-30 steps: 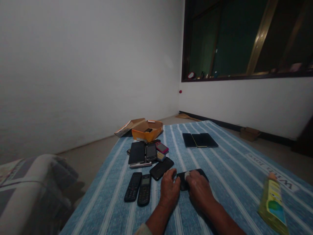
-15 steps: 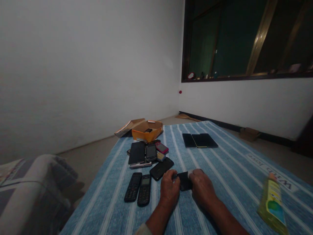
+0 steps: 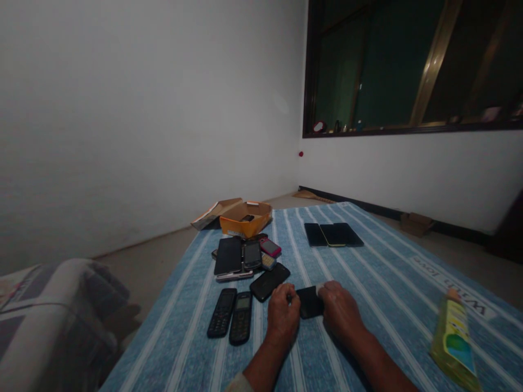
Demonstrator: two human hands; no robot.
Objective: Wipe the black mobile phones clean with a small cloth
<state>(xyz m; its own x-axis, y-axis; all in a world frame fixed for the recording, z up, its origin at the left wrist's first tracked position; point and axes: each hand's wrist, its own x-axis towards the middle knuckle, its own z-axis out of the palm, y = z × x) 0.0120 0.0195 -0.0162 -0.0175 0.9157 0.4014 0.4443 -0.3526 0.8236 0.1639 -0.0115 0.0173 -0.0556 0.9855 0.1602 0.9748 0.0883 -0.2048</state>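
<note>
Between my two hands is a flat black piece (image 3: 310, 303), roughly rectangular, with a slanted top edge; its exact kind does not show. My left hand (image 3: 283, 316) is closed on its left side, the fingers curled in. On the opposite side my right hand (image 3: 341, 307) pinches the right edge, thumb and fingertips partly hidden. Just beyond my left hand lies a black smartphone (image 3: 269, 281), tilted on the cloth. Two black keypad phones, one (image 3: 222, 313) beside the other (image 3: 241, 317), lie to the left of my left hand.
A pile of phones, including a dark tablet-like one (image 3: 228, 256) and a pink one (image 3: 270, 247), lies before an open orange box (image 3: 245, 223). Dark flat phones (image 3: 341, 234) lie farther right. A yellow bottle (image 3: 455, 343) rests on the striped cloth (image 3: 384, 305).
My right hand has shifted slightly right and up, and a little more of the black piece shows between the hands. My left hand has barely moved.
</note>
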